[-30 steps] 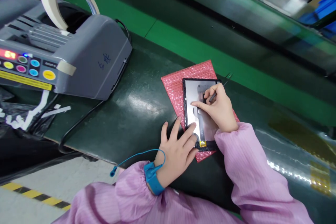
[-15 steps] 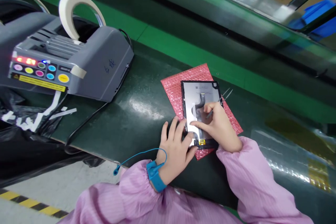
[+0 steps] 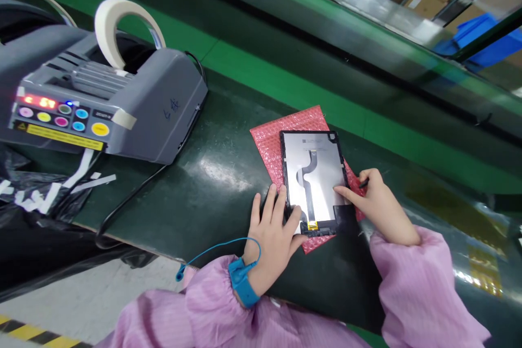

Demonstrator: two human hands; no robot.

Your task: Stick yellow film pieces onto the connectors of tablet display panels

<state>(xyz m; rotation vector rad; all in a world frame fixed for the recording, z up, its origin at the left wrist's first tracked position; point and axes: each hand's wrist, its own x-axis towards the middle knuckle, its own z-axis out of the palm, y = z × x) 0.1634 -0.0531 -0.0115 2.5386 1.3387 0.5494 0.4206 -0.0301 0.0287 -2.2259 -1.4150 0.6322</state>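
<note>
A tablet panel (image 3: 316, 174) lies back side up on a pink bubble-wrap sheet (image 3: 271, 141), with a grey flex cable running down its silver back. My left hand (image 3: 274, 231) rests with fingers spread on the panel's lower left corner. A blue wrist strap (image 3: 242, 280) with a coiled cord is on that wrist. My right hand (image 3: 379, 204) sits at the panel's right edge, its index finger touching the edge. It grips thin tweezers (image 3: 363, 182), of which only a dark tip shows.
A grey tape dispenser machine (image 3: 110, 103) with coloured buttons and a white tape roll (image 3: 118, 24) stands at the left; its black cable trails to the bench edge. Cut tape strips (image 3: 61, 185) lie below it. A green conveyor (image 3: 310, 87) runs behind the dark mat.
My right hand has moved off the panel's back to its right edge, uncovering the flex cable. My left hand stays on the lower left corner.
</note>
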